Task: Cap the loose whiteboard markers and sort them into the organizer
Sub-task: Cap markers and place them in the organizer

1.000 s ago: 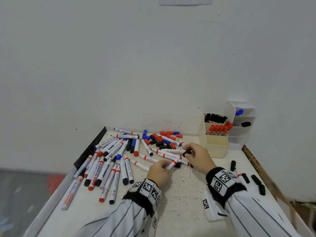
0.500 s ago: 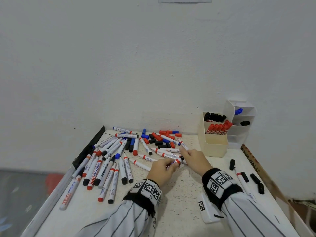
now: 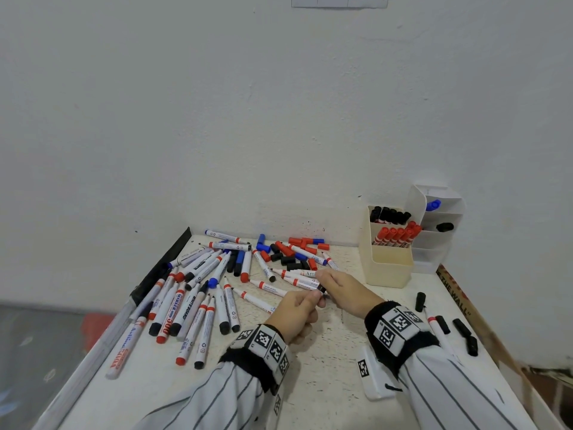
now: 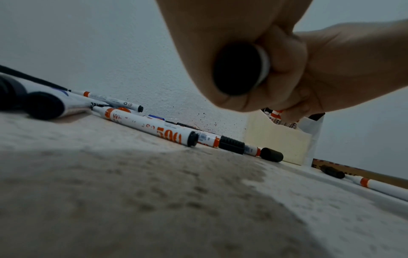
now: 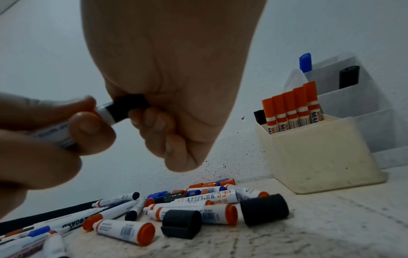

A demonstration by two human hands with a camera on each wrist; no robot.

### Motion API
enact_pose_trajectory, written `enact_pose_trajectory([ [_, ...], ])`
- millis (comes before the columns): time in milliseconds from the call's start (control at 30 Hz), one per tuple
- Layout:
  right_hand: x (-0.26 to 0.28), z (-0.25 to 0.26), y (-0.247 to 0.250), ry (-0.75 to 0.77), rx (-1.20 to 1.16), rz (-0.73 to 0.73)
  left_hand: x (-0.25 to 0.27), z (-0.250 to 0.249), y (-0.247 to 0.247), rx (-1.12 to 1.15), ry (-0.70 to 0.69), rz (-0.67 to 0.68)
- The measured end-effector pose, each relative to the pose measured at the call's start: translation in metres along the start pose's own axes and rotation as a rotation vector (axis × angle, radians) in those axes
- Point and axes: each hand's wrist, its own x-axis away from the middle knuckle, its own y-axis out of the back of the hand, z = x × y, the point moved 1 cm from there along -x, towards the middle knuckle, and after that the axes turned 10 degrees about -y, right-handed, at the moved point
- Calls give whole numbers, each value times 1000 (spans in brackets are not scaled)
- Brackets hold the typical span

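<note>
My left hand [image 3: 311,298] grips a white marker [image 5: 55,134] by its barrel, a little above the table. My right hand [image 3: 325,282] pinches a black cap [image 5: 130,106] that sits on the marker's tip. The two hands meet at the table's middle, in front of the pile of loose markers [image 3: 198,283]. The marker's black rear end [image 4: 240,68] shows in the left wrist view. The cream organizer [image 3: 387,268] stands at the back right with red-capped markers [image 3: 397,235] and black-capped ones [image 3: 389,214] in it. Behind it, a white tiered organizer [image 3: 440,237] holds a blue and a black marker.
Loose red, blue and black caps [image 3: 288,252] lie near the wall. Two black caps [image 5: 263,209] lie just under my right hand. More black caps [image 3: 465,333] and one marker [image 3: 437,333] lie at the right. A white tag block [image 3: 372,377] sits beside my right sleeve.
My right hand brought the black cap down from the pile to the marker's tip. Both hands drew slightly toward me, and the cap now sits on the marker.
</note>
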Motion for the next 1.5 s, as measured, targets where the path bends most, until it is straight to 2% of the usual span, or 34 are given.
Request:
enact_pose_trajectory([
  [133,-2,0,3,8,112,39,-1,2,3,-15,-14,-8],
  [233,-1,0,13,35,130,-8,-3,0,3,-81,-70,-63],
  [300,3,0,24,44,72,-75,-4,-2,4,-183,-79,-161],
  [367,6,2,40,61,-8,-171,-7,1,10,-389,-89,-326],
  [400,7,4,49,74,-37,-238,-9,3,14,-539,-54,-409],
  [467,7,7,70,101,-90,-398,-9,5,18,-749,119,-505],
  [567,2,12,102,115,-256,-594,-7,7,11,-910,388,-474],
  [633,-3,14,122,126,-291,-710,-7,9,6,-955,490,-441],
  [733,-13,15,147,160,-253,-838,-9,11,3,-965,524,-423],
  [833,-24,11,160,138,-177,-879,-9,12,4,-948,497,-448],
  [1000,-40,4,165,64,-10,-870,-10,12,18,-800,448,-488],
  [1133,-52,4,168,7,75,-868,-11,11,21,-676,386,-584],
  [1267,-66,2,166,-58,279,-824,-12,7,21,-578,316,-679],
  [1400,-74,-1,155,-66,295,-877,-18,10,28,-551,276,-634],
  [1500,-82,-8,148,-84,250,-790,-24,13,34,-535,244,-588],
])
